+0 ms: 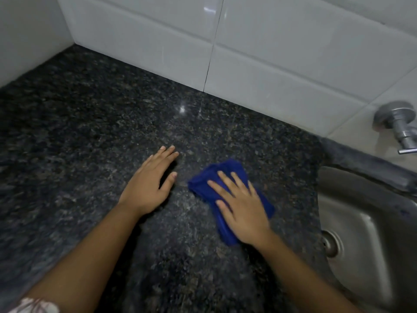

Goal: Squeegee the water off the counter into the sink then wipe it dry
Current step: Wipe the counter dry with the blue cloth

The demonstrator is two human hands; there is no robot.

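A dark speckled granite counter [79, 136] fills most of the view. A folded blue cloth [209, 177] lies on it near the middle. My right hand [241, 204] presses flat on the cloth with fingers spread, covering its middle. My left hand [151, 179] rests palm down on the bare counter just left of the cloth, fingers apart, holding nothing. A steel sink [370, 224] with a round drain [331, 243] is set into the counter at the right. No squeegee is in view.
White wall tiles [259, 53] run along the back and left edges of the counter. A metal tap [401, 125] sticks out of the wall above the sink at the far right. A patterned sleeve [33, 306] shows at the bottom left.
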